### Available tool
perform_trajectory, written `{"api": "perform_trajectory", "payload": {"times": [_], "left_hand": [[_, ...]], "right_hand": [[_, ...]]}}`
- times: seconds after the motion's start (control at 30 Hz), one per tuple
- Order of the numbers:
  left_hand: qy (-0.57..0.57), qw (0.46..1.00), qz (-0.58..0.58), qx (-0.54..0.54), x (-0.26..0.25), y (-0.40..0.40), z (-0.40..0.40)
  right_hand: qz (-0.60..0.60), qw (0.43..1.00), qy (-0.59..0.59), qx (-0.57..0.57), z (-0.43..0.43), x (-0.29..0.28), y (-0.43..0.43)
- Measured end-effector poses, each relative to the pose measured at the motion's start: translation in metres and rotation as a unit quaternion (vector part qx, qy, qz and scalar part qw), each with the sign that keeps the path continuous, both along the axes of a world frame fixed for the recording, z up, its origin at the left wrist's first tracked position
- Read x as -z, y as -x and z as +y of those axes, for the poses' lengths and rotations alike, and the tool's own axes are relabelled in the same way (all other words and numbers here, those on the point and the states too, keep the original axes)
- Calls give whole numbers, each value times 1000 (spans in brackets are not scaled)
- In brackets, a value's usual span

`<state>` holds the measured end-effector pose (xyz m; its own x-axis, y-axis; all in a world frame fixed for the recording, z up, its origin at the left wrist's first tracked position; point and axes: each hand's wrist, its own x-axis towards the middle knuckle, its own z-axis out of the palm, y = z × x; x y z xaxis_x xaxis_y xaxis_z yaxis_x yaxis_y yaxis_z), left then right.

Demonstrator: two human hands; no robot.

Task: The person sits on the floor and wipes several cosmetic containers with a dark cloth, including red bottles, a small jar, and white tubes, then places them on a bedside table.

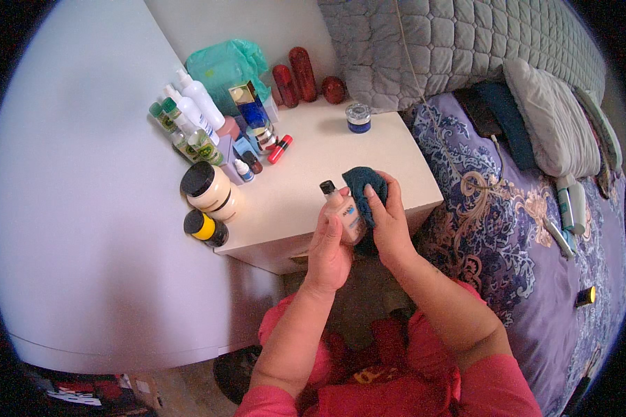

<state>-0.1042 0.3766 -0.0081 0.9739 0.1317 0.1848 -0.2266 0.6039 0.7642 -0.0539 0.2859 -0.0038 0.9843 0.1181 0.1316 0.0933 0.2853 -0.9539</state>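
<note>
In front of the white nightstand's front edge, my left hand grips a small beige bottle with a black cap, tilted and bearing writing. My right hand holds a bunched dark teal cloth close against the bottle's right side. The thumb lies across the cloth, and part of the bottle's right side is hidden. Farther back on the nightstand top stands a blue jar with a clear lid.
Left on the nightstand are white pump bottles, a cream jar, a black-and-yellow container and a red tube. Red containers and a green plastic bag stand behind. A patterned bed borders the right, a white cabinet the left.
</note>
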Motion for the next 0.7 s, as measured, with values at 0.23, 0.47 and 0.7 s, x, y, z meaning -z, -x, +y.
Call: {"api": "perform_trajectory", "payload": {"times": [0.23, 0.47, 0.7], "left_hand": [[-46, 997, -15, -68, -4, 1, 10], [-121, 985, -33, -115, -7, -1, 25], [-210, 962, -51, -167, 1, -1, 32]], "right_hand": [[263, 949, -149, -93, 12, 4, 27], [379, 889, -183, -179, 4, -24, 35], [432, 867, -157, -195, 0, -36, 41]]}}
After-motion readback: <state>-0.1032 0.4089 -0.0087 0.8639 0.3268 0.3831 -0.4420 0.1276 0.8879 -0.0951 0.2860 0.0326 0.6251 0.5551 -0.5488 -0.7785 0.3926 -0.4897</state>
